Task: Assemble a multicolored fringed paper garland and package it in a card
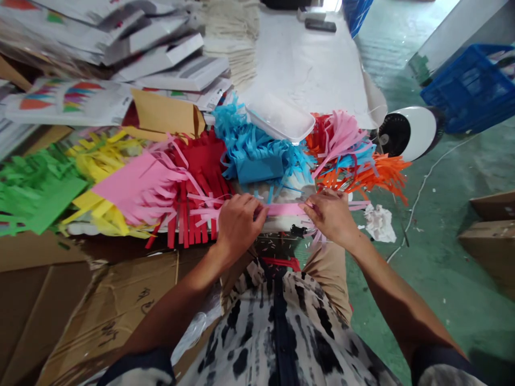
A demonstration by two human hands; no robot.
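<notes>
A pink fringed paper strip [285, 209] stretches between my two hands at the table's front edge. My left hand [242, 217] pinches its left end, with cut fringe poking out beyond the fingers. The other end is gripped by my right hand [329, 213], and thin pink strands hang below and to the right of it. Just behind my hands lies blue fringed paper [259, 168]. Left of my left hand are red fringed paper [205, 166] and a pink fringed sheet [140, 185]. A pink tassel bundle [341, 131] rests on orange fringe [382, 171] behind my right hand.
Yellow fringe [104, 161] and green fringe [40, 182] lie at the left. A clear plastic tray [281, 115] sits behind the blue paper. Printed packages [161, 59] are piled at back left. A blue crate [470, 88] and cardboard boxes [491, 246] stand on the floor at right.
</notes>
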